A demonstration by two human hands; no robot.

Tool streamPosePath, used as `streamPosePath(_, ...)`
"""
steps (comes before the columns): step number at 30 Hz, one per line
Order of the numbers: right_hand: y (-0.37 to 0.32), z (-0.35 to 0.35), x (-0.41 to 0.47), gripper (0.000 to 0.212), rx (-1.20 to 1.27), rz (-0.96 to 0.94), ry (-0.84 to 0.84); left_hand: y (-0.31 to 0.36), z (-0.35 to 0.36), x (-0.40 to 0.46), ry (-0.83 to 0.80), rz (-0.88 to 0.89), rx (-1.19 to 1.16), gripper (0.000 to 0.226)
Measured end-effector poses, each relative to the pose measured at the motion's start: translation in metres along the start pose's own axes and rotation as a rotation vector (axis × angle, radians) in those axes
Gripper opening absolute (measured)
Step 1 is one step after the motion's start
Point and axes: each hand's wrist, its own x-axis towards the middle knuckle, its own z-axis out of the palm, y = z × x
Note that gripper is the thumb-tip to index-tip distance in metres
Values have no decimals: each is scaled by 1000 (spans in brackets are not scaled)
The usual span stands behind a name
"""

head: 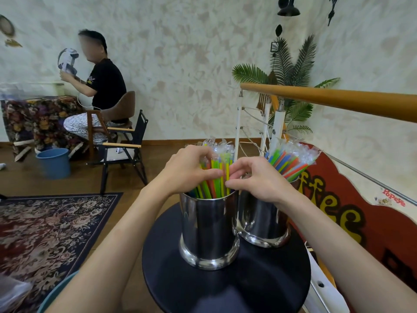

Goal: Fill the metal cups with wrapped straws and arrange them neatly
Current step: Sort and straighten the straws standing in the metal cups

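Both hands curled around the bundle of wrapped straws (216, 175) standing in the near metal cup (209, 229) on the round black table (225, 290): left hand (189, 170) gripping from the left, right hand (255, 179) pinching from the right. Far right cup (261, 220) already packed, its straws (291, 161) leaning right. Probably light, slender, slick in their film and prone to splaying; best gathered mid-length, just above the rim, with a gentle squeeze.
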Motion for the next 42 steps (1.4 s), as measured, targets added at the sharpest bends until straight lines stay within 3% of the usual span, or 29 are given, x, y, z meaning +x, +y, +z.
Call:
streamPosePath(9,0,0,1,19,11,2,-11,-7,-5,1,-65,98,-119,15)
streamPosePath(22,2,2,2,10,-46,-34,-28,-6,-6,0,-66,83,-182,15)
streamPosePath(31,1,4,0,11,-57,-64,-14,-1,0,-1,1,67,-215,36)
streamPosePath(42,3,4,2,4,-54,-20,-13,-7,-5,-1,-51,71,-234,20)
